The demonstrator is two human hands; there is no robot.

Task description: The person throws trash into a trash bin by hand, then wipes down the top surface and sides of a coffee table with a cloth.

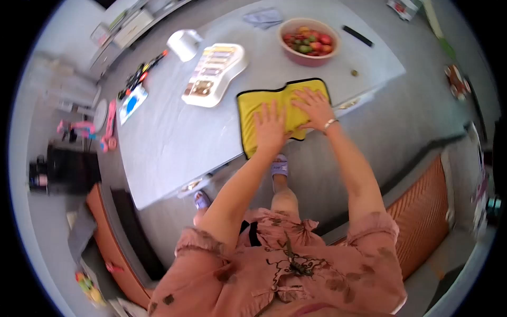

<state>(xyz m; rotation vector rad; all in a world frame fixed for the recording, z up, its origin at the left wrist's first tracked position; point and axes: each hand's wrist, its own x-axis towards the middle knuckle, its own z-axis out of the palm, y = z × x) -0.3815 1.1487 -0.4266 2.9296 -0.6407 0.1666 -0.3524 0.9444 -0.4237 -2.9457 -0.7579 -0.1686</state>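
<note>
A yellow cloth with a black border (250,108) lies spread at the near edge of the table, part of it hanging past the edge. On its middle rests my left hand (270,127), palm down with the fingers spread. To the right, my right hand (315,109) presses flat on the cloth's right half, fingers apart, a bracelet at the wrist. Neither hand grips anything. The cloth's surface under both palms is hidden.
Beyond the cloth stand a pink bowl of red and green fruit (310,58), a white compartment box (215,79) and a white jug (183,45). A grey cloth (263,18), a black remote-like bar (358,36) and toys (141,74) lie on the table (174,140). An orange-brown seat (422,211) is at right.
</note>
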